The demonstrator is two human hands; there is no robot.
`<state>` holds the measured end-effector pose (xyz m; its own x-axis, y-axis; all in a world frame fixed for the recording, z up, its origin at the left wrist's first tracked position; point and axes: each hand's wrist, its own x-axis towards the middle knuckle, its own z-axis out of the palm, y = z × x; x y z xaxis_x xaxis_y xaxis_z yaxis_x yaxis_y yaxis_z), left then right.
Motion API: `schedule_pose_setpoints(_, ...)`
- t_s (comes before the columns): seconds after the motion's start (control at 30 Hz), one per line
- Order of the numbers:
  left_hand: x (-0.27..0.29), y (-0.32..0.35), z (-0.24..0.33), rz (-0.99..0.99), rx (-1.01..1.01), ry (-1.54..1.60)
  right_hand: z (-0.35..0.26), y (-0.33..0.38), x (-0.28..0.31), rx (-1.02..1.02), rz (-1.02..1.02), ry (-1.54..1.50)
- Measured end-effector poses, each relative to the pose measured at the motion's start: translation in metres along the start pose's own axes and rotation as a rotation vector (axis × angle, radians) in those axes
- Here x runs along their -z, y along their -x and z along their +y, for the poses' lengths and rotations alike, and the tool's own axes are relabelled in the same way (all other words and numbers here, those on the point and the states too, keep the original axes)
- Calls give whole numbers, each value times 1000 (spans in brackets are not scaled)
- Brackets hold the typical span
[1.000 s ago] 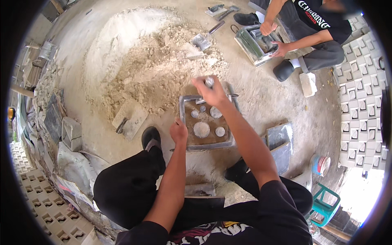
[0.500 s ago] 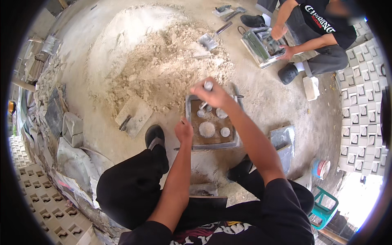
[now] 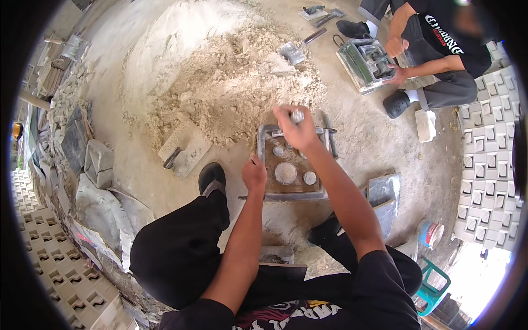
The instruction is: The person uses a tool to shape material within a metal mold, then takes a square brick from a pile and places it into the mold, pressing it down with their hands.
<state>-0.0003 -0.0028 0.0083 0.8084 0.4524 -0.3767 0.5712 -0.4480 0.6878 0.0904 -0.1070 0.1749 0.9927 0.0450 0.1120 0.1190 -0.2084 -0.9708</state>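
Shifted slightly rightward over half a second, the right hand (image 3: 300, 127), closed around a tool (image 3: 297, 116), sits above the far side of the squarish tray (image 3: 291, 196), the left hand (image 3: 254, 175) curled at its left edge, any hold unclear.

Free passage over floor (image 3: 366, 148) right of the frame (image 3: 291, 196), powder heap (image 3: 236, 82) in the way beyond

1. Right hand (image 3: 297, 126) grips what seems a handle (image 3: 297, 116), partly hidden, above the mould's (image 3: 291, 196) far side.
2. Left hand (image 3: 254, 174), curled, is at the mould's left side.
3. Pale circles (image 3: 285, 173) show inside.
4. Beyond lies powder (image 3: 231, 88), a trowel (image 3: 291, 53) by its edge.
5. Upper right, a co-worker (image 3: 448, 44) handles a box (image 3: 356, 63).
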Motion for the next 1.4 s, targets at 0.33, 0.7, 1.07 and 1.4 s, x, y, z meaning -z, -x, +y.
schedule_pose_setpoints(0.33,3,-9,-10,-46,61,-18,-27,-1,-14,-119,128,-86)
schedule_pose_setpoints(0.7,0,-4,-8,-70,24,-17,-13,1,-30,-4,76,-75)
schedule_pose_setpoints(1.07,0,-4,-6,-24,-2,-23,-25,11,-19,-91,25,-108)
schedule_pose_setpoints(1.4,0,-1,2,-4,13,42,-13,20,0,-38,-61,-135)
